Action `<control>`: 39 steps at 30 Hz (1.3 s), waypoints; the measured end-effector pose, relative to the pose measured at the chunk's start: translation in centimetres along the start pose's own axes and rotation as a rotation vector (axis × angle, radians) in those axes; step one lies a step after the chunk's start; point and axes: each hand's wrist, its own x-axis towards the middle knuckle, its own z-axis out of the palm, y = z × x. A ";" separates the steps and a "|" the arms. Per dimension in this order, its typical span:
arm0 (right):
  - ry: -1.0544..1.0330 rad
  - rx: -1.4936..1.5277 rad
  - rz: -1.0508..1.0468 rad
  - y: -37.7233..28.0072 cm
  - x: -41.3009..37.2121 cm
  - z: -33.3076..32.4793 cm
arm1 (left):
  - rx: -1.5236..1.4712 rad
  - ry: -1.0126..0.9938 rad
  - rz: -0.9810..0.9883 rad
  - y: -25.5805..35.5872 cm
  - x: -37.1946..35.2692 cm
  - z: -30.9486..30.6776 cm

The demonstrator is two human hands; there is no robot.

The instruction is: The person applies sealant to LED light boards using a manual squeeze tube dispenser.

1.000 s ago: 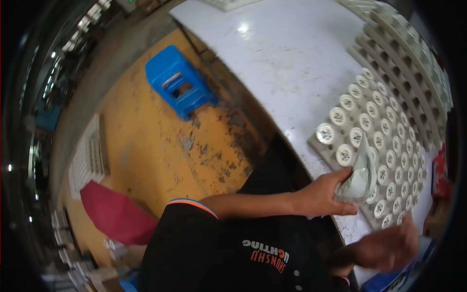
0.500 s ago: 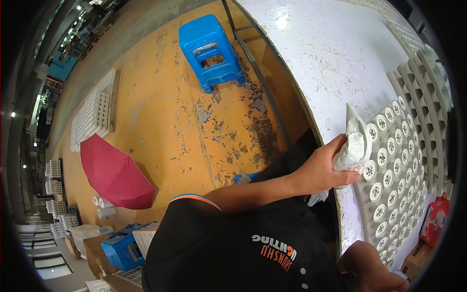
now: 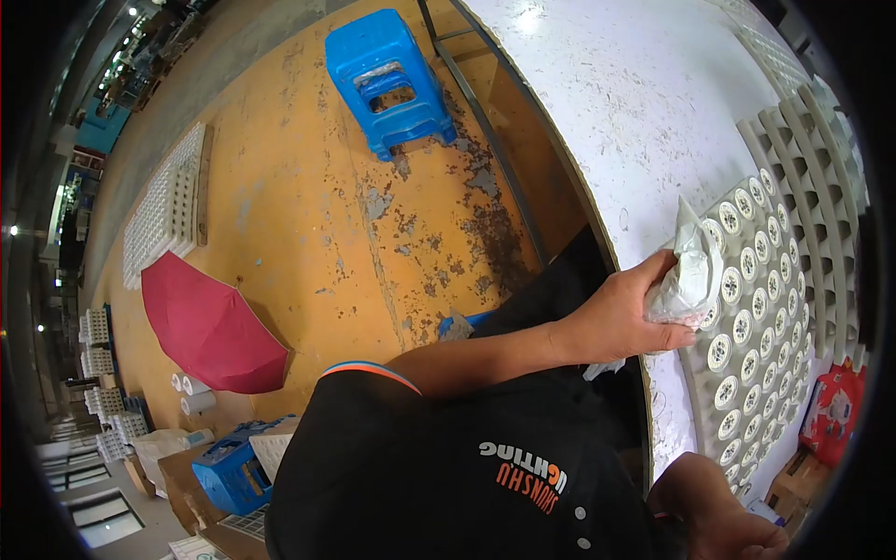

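A crumpled white plastic packet (image 3: 691, 280) is gripped in the left hand's (image 3: 633, 315) fingers, right by the white desk's (image 3: 607, 121) near edge, beside a grey moulded tray (image 3: 697, 385) of round lamp parts (image 3: 720, 353). Right hand's (image 3: 737, 530) fingers look kinda curled; can't be told if anything's held.
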 end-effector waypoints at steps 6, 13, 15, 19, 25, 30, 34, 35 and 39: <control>-0.008 -0.003 0.010 0.3 0.2 0.2 | -0.018 -0.020 0.101 -0.6 0.1 0.4; -0.072 0.003 0.059 0.8 0.9 0.7 | 0.227 -0.027 0.231 0.0 -0.2 0.6; -0.178 -0.007 0.176 0.7 0.1 2.1 | 0.285 -0.037 0.313 0.4 -0.3 0.8; -0.468 0.181 0.725 -1.4 -3.5 6.6 | 0.375 -0.077 0.354 0.6 -0.3 1.5; -0.508 0.247 0.873 -0.4 -5.3 6.0 | 0.657 -0.157 0.414 0.6 0.2 2.6; -0.413 0.250 0.936 -0.7 -5.7 6.7 | 0.617 -0.125 0.532 0.7 0.2 3.0; -0.222 0.254 0.979 -1.3 -5.6 7.4 | 0.595 -0.042 0.650 0.2 0.1 3.4; -0.154 0.258 0.990 -1.4 -5.5 7.5 | 0.607 -0.037 0.668 0.1 0.2 3.4; -0.010 0.425 1.005 -1.0 -5.1 7.3 | 0.613 0.025 0.736 -0.4 0.7 4.3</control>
